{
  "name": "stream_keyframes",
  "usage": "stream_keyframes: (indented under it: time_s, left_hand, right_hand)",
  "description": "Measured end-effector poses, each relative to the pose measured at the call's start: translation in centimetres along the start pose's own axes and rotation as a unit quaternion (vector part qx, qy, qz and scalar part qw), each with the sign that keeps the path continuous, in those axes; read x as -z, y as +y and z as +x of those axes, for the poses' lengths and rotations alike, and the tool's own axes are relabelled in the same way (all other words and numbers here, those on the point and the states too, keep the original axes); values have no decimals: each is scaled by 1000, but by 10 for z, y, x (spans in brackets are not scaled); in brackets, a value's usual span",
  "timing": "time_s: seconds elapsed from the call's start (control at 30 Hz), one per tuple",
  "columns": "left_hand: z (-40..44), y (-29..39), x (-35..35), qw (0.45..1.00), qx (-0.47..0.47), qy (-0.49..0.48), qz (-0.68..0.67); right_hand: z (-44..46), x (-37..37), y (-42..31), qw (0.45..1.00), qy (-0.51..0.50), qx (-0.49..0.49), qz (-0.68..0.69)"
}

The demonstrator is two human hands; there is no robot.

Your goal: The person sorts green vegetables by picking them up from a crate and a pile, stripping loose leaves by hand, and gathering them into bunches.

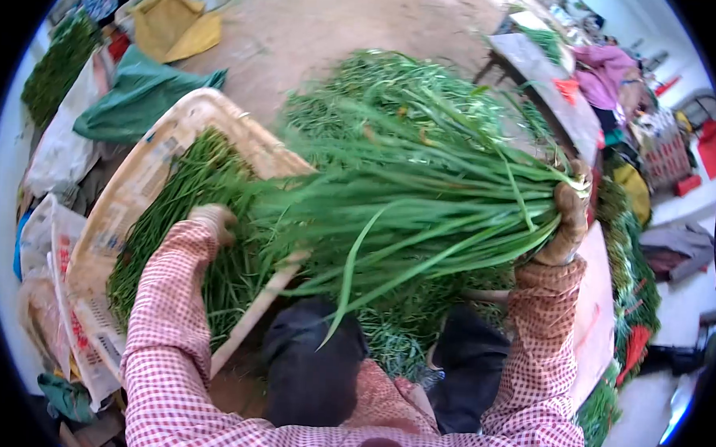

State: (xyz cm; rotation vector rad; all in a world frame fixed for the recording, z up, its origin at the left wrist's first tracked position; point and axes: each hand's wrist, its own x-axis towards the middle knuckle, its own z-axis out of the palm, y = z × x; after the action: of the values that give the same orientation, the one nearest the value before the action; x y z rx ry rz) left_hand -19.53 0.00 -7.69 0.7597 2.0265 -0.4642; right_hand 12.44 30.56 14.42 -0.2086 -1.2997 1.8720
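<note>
My right hand [568, 215], in a soiled glove, is closed around the pale stem end of a big bunch of garlic chives [423, 194]. The long green leaves fan out to the left, their tips blurred. Over the large plastic basket [98, 228] on the left is my left hand [216, 220], its fingers curled. Whether anything is inside those fingers is hidden. More chives [167, 207] fill the basket just beneath that hand.
Loose green leaves [356, 80] are heaped on the floor ahead. A low bench [528, 67] stands at the upper right, with a pink board [598, 306] beside my right arm. Sacks, including a green one [136, 94] and a yellow one [171, 23], lie at the left.
</note>
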Motion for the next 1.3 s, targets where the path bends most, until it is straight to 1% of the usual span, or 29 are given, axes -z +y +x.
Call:
stream_keyframes:
  time_s: [0.03,0.07,0.1,0.13,0.17,0.2,0.23,0.27,0.3,0.37,0.4,0.43,0.47,0.53,0.57,0.6,0.63,0.67,0.73,0.83,0.9,0.93,1.0,1.03,1.07,1.17,1.23,1.27,1.3]
  left_hand:
    - [-15,3,6,982,-27,183,-42]
    - [-36,15,5,897,-48,435,-61]
    - [-55,26,13,827,-89,549,-79]
    - [-74,45,26,735,-160,657,-55]
    - [-107,65,33,726,-245,633,-110]
    - [-139,91,41,707,-327,605,-164]
    - [-166,119,39,734,-386,506,-237]
    - [-195,147,31,751,-434,395,-303]
    - [-231,177,32,777,-440,136,-429]
    - [-225,228,4,630,-570,-146,-507]
    - [-213,262,-14,548,-516,-321,-575]
    - [-235,283,-17,497,-429,-385,-649]
    - [-234,295,-25,501,-423,-381,-652]
    - [-224,312,-39,303,-460,-412,-726]
    - [-224,319,-43,202,-462,-414,-758]
    - [-228,315,-38,128,-422,-336,-832]
    - [-226,307,-33,102,-408,-271,-866]
    - [-222,297,-33,108,-398,-225,-883]
    - [-211,275,-36,183,-402,-177,-880]
    - [-196,247,-49,271,-397,-128,-867]
    - [-188,235,-55,306,-389,-110,-862]
    - [-184,233,-57,317,-386,-103,-860]
    - [-180,232,-58,339,-386,-92,-853]
    - [-178,232,-59,347,-386,-89,-850]
    - [-176,233,-59,357,-388,-86,-845]
    - [-170,243,-52,390,-397,-82,-827]
    - [-169,255,-46,423,-412,-82,-803]
    - [-172,264,-42,442,-422,-80,-788]
    - [-175,275,-35,463,-437,-80,-767]
  right_hand:
    - [1,6,-22,995,17,60,-71]
    - [5,22,-34,980,41,130,-148]
    - [5,34,-39,974,65,138,-166]
    - [3,42,-52,968,86,151,-183]
    - [-8,31,-59,973,83,152,-150]
    - [-11,37,-68,970,69,145,-184]
    - [-11,43,-72,965,71,169,-188]
    - [-13,50,-72,961,75,189,-188]
    - [-15,53,-74,955,54,208,-204]
    - [-31,42,-80,949,40,203,-239]
    - [-37,37,-80,948,19,212,-239]
    - [-51,24,-80,938,-1,230,-258]
    - [-66,14,-79,905,-20,247,-347]
    - [-81,2,-74,800,-178,392,-419]
    - [-99,-8,-74,792,-234,365,-430]
    - [-117,-11,-71,773,-295,352,-438]
    - [-138,-11,-58,781,-323,324,-426]
    - [-158,-11,-46,788,-349,295,-413]
    - [-182,-39,-47,703,-416,386,-429]
    - [-196,-45,-31,714,-432,407,-372]
    - [-191,-49,-29,676,-534,352,-366]
    - [-189,-52,-29,674,-537,354,-364]
    - [-181,-60,-33,709,-541,315,-323]
    - [-174,-64,-58,705,-557,271,-346]
    - [-163,-66,-81,726,-544,257,-334]
    - [-132,-26,-119,791,-342,270,-430]
    - [-118,28,-118,800,-113,206,-553]
    - [-109,57,-103,847,-51,100,-520]
    - [-102,89,-78,911,-37,-52,-407]
